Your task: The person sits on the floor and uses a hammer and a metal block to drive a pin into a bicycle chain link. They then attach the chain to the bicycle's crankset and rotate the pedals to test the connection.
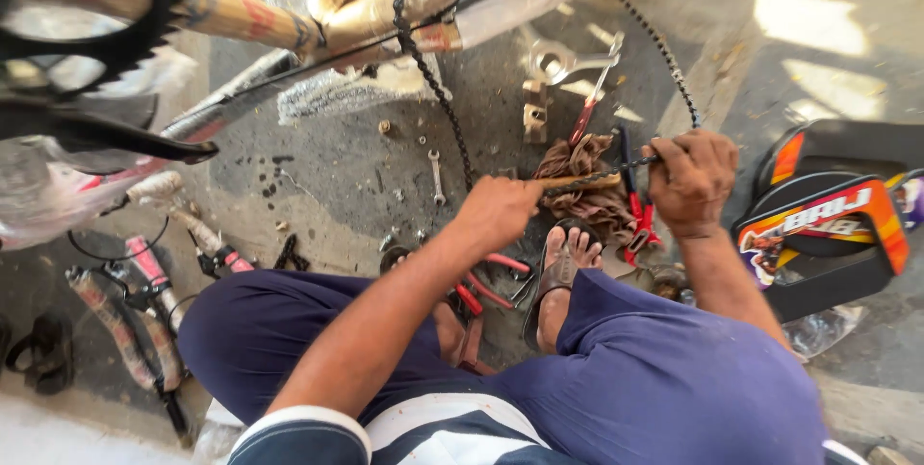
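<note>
A black bicycle chain hangs from the paper-wrapped bicycle frame at the top and runs down to my hands. My left hand is closed around a wooden-handled tool that lies against the chain. My right hand grips the other run of the chain, which rises up and left toward the frame. A black chainring shows at the top left. My sandalled foot rests just below both hands.
Red-handled pliers, a small spanner, larger spanners, a brown rag and small nuts lie on the concrete floor. An orange and black chain guard sits at the right. Wrapped handlebar parts lie at the left.
</note>
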